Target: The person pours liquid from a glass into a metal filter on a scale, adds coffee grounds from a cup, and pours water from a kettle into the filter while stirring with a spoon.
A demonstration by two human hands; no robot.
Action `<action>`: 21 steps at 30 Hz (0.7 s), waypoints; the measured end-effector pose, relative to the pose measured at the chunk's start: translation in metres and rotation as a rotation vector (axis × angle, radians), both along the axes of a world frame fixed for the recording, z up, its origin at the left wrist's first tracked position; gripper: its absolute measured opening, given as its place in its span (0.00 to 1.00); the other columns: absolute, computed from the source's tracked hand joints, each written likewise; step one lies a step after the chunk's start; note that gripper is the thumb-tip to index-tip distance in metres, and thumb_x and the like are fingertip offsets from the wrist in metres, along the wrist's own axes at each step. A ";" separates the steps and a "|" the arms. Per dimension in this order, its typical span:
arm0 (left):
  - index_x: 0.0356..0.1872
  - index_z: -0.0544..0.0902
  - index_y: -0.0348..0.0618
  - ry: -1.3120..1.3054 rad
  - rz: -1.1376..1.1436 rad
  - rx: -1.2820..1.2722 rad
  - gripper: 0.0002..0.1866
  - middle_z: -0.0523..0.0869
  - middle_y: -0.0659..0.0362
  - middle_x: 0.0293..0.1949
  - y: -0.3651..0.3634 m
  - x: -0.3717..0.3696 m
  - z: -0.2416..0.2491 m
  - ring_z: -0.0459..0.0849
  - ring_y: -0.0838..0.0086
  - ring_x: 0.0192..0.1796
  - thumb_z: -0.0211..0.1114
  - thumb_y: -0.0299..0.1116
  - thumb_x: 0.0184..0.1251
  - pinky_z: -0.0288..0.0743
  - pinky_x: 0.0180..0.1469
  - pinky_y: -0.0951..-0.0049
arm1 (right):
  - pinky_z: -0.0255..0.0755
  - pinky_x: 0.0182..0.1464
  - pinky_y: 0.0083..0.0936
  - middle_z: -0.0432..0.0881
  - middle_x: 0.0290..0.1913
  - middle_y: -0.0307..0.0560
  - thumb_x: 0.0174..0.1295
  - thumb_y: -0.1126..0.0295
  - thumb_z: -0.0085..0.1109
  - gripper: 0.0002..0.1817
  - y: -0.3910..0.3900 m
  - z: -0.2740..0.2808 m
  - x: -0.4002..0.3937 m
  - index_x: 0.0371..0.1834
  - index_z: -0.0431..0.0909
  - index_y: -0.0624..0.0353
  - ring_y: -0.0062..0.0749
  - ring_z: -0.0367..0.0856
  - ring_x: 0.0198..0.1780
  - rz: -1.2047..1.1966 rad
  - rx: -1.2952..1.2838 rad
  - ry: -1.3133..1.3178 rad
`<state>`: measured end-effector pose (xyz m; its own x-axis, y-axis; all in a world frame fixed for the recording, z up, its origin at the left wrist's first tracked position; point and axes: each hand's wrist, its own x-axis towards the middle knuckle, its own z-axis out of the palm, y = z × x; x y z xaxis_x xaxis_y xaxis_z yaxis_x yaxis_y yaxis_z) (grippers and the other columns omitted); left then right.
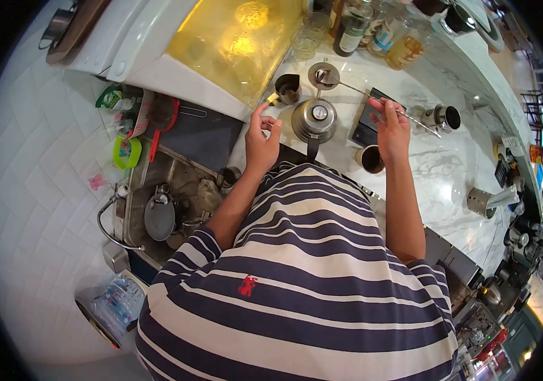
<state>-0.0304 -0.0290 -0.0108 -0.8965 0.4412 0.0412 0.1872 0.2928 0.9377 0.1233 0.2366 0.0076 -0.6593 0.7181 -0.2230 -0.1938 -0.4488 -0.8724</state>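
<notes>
My right hand (391, 127) pinches a long-handled metal bar spoon (360, 93) between thumb and fingers. The spoon's bowl end lies over a round metal dish (313, 75) behind the kettle. My left hand (263, 141) is raised with thumb and index finger apart, nothing between them. Its index fingertip is right by the yellow handle of a dark pitcher (289, 93). Between my hands stands a steel kettle (308, 127) with a dial thermometer in its lid, black handle toward me. A black scale (365, 129) and a cup with dark contents (370, 159) are by my right hand.
Bottles (351, 32) and glasses line the back of the marble counter (440, 162). A metal pot (439, 118) stands to the right, with a metal canister (480, 202) farther along. At left are a sink (133, 219) with dishes and a red-handled strainer (163, 114).
</notes>
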 end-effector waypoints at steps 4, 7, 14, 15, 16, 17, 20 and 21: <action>0.68 0.76 0.40 0.044 -0.049 0.045 0.25 0.87 0.61 0.39 0.014 0.012 0.013 0.82 0.77 0.39 0.68 0.30 0.71 0.72 0.42 0.74 | 0.74 0.57 0.33 0.91 0.51 0.49 0.81 0.63 0.56 0.10 0.013 0.013 0.040 0.53 0.81 0.56 0.32 0.86 0.58 -0.118 -0.019 0.045; 0.67 0.76 0.40 0.062 -0.097 0.072 0.25 0.87 0.61 0.39 0.030 0.027 0.028 0.83 0.78 0.39 0.68 0.30 0.71 0.72 0.43 0.74 | 0.76 0.57 0.33 0.91 0.51 0.50 0.80 0.64 0.56 0.09 0.030 0.017 0.078 0.52 0.81 0.56 0.34 0.86 0.58 -0.179 -0.004 0.100; 0.64 0.79 0.40 0.093 -0.221 0.107 0.22 0.87 0.61 0.40 0.078 0.077 0.051 0.83 0.77 0.41 0.68 0.30 0.71 0.72 0.45 0.73 | 0.74 0.60 0.35 0.89 0.53 0.50 0.81 0.63 0.54 0.10 0.081 0.033 0.170 0.54 0.78 0.57 0.33 0.85 0.61 -0.405 0.067 -0.027; 0.64 0.79 0.40 0.094 -0.237 0.100 0.22 0.87 0.61 0.40 0.085 0.084 0.053 0.83 0.77 0.41 0.69 0.30 0.71 0.72 0.46 0.73 | 0.74 0.61 0.35 0.89 0.54 0.50 0.81 0.63 0.54 0.10 0.089 0.034 0.181 0.55 0.78 0.57 0.33 0.84 0.62 -0.436 0.078 -0.053; 0.63 0.81 0.41 0.075 -0.258 0.089 0.21 0.87 0.61 0.40 0.093 0.091 0.056 0.83 0.76 0.41 0.69 0.31 0.70 0.73 0.46 0.72 | 0.72 0.63 0.36 0.89 0.55 0.51 0.82 0.62 0.54 0.12 0.099 0.033 0.193 0.55 0.76 0.58 0.32 0.84 0.63 -0.447 0.091 -0.072; 0.62 0.81 0.41 0.092 -0.287 0.081 0.20 0.87 0.61 0.40 0.102 0.099 0.057 0.83 0.76 0.41 0.69 0.31 0.70 0.73 0.46 0.72 | 0.71 0.64 0.36 0.89 0.56 0.51 0.82 0.62 0.54 0.12 0.109 0.032 0.204 0.55 0.76 0.58 0.32 0.84 0.63 -0.475 0.117 -0.099; 0.60 0.83 0.43 0.142 -0.368 0.059 0.19 0.87 0.61 0.40 0.133 0.121 0.058 0.83 0.75 0.40 0.70 0.32 0.70 0.73 0.46 0.71 | 0.71 0.63 0.35 0.89 0.57 0.52 0.81 0.61 0.54 0.12 0.137 0.029 0.233 0.54 0.76 0.59 0.31 0.84 0.62 -0.548 0.174 -0.169; 0.59 0.83 0.43 0.138 -0.380 0.054 0.18 0.87 0.61 0.40 0.141 0.126 0.058 0.83 0.75 0.40 0.70 0.32 0.70 0.73 0.46 0.71 | 0.71 0.63 0.34 0.89 0.57 0.51 0.81 0.61 0.54 0.12 0.144 0.028 0.238 0.54 0.77 0.58 0.31 0.84 0.63 -0.554 0.173 -0.178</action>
